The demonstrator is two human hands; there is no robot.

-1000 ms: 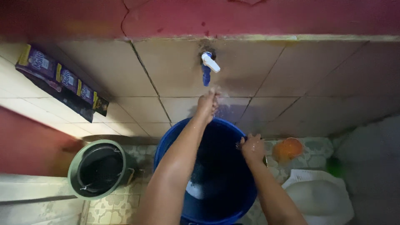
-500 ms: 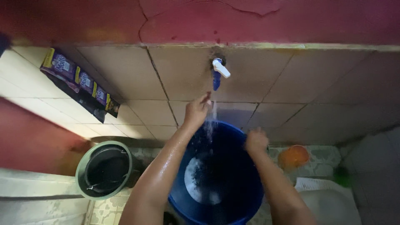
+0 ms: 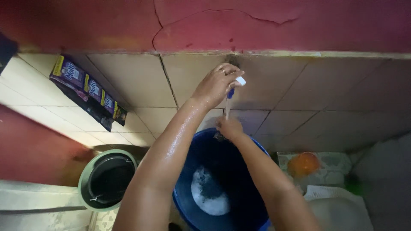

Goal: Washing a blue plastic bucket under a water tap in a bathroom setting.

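Two hands work the wall tap (image 3: 235,83): the left hand (image 3: 214,85) curls its fingers round the handle, while the right hand (image 3: 229,127), seemingly loosely cupped, sits in the stream above the blue bucket (image 3: 257,201).

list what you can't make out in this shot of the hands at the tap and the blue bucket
Head view only:
- White-handled wall tap: mostly covered by the left hand.
- Right hand: fingers blurred under the water stream; any grip unclear.
- Round blue plastic bucket: bottom rim cut off by the frame edge, arms hide part of the inside.
- Orange object on the floor: too blurred to identify.
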